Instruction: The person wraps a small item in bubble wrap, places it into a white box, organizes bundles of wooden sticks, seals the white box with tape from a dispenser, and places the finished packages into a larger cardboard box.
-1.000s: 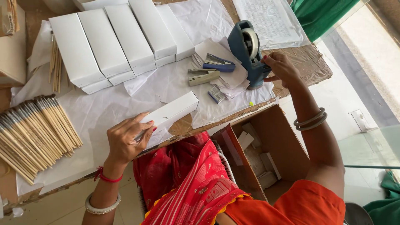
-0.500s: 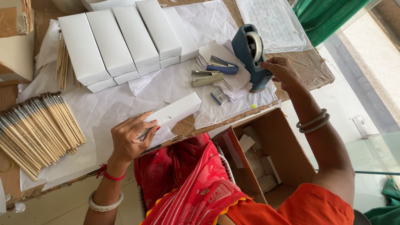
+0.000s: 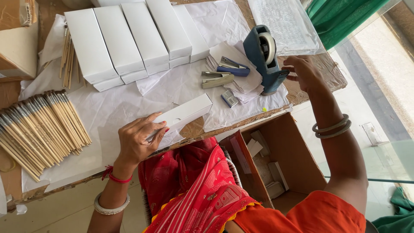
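At the cutter end of the blue tape dispenser (image 3: 263, 60), my right fingertips (image 3: 290, 69) are curled in close to the blade. I cannot tell whether they pinch a tape end or only touch the plastic. The right hand (image 3: 304, 71) hovers off the table's far edge. Nearer me, my left fingers (image 3: 151, 118) wrap over the near end of the white box (image 3: 185, 113), which lies slanted on the white paper at the table's front edge, and the left hand (image 3: 138, 142) pins it there. I judge this the tape-fetching step. Any next move calls for a clean pull and tear while the box is kept from sliding.
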